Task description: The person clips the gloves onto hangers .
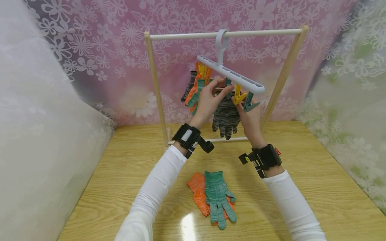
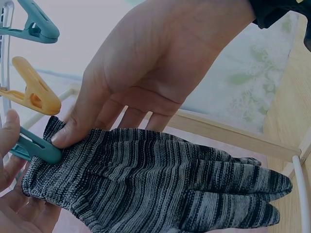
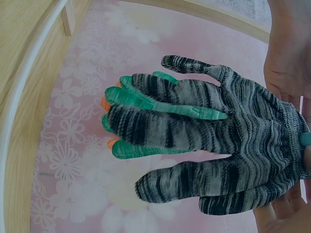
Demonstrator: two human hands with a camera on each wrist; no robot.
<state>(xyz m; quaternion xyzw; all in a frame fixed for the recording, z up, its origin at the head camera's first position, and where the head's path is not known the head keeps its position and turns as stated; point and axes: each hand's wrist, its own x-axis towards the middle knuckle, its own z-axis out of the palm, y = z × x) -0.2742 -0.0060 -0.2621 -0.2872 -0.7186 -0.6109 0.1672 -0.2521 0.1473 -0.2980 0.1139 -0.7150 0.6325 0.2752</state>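
Observation:
A grey-and-black striped knit glove (image 1: 227, 115) hangs fingers down under the pale hanger (image 1: 241, 79). A teal clothespin (image 2: 41, 147) on the hanger overlaps its cuff, and my left hand (image 1: 208, 100) pinches this clothespin between thumb and fingers. My right hand (image 1: 252, 122) holds the cuff, thumb (image 2: 73, 131) in front and the other fingers behind. To the right of them, a yellow clothespin (image 1: 238, 95) and another teal clothespin (image 1: 250, 103) dangle from the hanger. In the right wrist view, the glove's fingers (image 3: 170, 126) spread loosely before the other hung gloves.
The hanger's hook loops over the white bar (image 1: 265, 32) of a wooden rack (image 1: 281, 77). Orange, green and dark striped gloves (image 1: 189, 88) hang clipped at its left end. On the table (image 1: 129, 180) a green glove (image 1: 217, 197) overlaps an orange glove (image 1: 197, 189).

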